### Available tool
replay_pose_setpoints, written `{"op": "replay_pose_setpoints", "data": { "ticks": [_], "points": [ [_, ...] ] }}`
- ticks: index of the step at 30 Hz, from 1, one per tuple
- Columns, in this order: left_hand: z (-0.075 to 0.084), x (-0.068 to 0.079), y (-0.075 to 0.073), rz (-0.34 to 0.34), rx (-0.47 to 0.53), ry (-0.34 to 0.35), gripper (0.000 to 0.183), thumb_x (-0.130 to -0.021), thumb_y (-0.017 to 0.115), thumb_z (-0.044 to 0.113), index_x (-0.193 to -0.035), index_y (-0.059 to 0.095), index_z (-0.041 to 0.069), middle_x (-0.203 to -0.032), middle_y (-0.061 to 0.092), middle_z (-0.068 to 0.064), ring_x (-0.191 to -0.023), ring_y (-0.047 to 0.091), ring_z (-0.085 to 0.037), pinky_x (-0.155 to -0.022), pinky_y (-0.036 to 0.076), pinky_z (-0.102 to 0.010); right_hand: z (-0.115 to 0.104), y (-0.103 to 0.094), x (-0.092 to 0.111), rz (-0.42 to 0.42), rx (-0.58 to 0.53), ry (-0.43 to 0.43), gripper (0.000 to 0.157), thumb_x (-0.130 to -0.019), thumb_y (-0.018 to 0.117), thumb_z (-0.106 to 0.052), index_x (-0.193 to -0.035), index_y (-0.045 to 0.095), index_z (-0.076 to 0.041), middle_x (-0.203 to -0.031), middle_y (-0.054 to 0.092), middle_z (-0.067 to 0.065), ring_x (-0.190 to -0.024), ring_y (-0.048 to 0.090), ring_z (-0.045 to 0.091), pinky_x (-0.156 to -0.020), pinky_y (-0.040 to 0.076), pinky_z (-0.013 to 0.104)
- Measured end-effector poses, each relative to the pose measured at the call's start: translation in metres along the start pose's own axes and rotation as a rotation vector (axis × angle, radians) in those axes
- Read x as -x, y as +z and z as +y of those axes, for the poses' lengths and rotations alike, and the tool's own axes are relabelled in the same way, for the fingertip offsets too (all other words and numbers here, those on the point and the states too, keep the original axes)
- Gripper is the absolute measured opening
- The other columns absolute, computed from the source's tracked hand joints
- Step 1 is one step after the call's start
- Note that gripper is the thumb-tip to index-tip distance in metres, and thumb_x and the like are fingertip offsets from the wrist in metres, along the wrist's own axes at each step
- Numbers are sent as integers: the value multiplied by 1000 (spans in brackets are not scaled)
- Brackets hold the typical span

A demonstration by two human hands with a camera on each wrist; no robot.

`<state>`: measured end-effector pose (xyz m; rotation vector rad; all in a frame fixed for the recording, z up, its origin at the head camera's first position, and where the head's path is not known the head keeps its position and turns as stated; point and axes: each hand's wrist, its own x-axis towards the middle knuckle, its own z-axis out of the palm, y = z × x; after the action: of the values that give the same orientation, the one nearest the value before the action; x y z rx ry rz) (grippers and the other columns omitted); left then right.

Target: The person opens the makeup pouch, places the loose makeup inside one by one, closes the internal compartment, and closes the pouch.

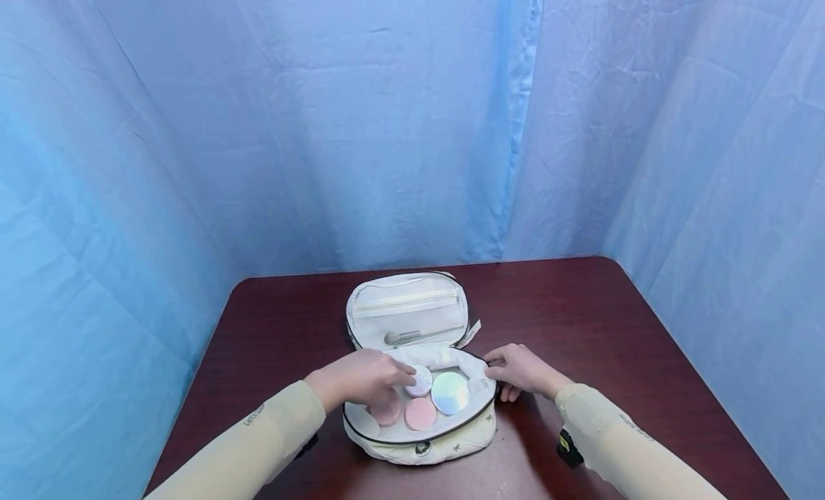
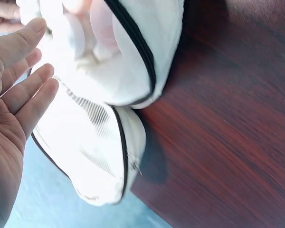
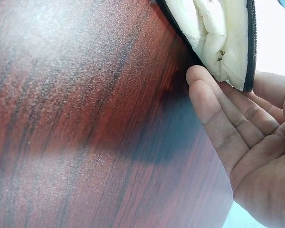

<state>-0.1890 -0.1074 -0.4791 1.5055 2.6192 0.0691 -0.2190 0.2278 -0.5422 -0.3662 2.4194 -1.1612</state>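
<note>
A white quilted cosmetic bag with black zipper edging lies unzipped, its lid folded back. Inside are two pink round cases, one fully visible and another partly under my left hand, plus a white round case and a shiny iridescent disc. My left hand hovers over the bag's left side, fingers loosely extended; the left wrist view shows nothing between them. At the right end, my right hand pinches the bag's rim, thumb inside and fingers outside.
A makeup brush lies in the lid's clear pocket. The bag stands on a dark red wooden table. Blue curtains hang behind the table and on both sides.
</note>
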Motion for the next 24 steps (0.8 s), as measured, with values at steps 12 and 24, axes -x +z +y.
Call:
{"op": "replay_pose_setpoints", "data": {
  "ticks": [12, 24],
  "points": [
    [-36, 27, 2, 151, 55, -228, 25, -92, 75, 15, -117, 75, 14, -120, 74, -1, -94, 74, -19, -77, 59, -40, -3, 0, 1, 11, -6, 1, 42, -95, 66, -10, -132, 61, 9, -101, 75, 19, -52, 68, 32, -51, 58, 47],
    [-61, 41, 12, 288, 204, -570, 27, -94, 74, 17, -121, 73, 13, -101, 75, -1, -82, 70, -15, -71, 55, -36, -6, -7, -5, 22, 23, 20, 41, -98, 65, -15, -133, 62, 7, -89, 75, 11, -53, 68, 29, -55, 58, 47]
  ]
}}
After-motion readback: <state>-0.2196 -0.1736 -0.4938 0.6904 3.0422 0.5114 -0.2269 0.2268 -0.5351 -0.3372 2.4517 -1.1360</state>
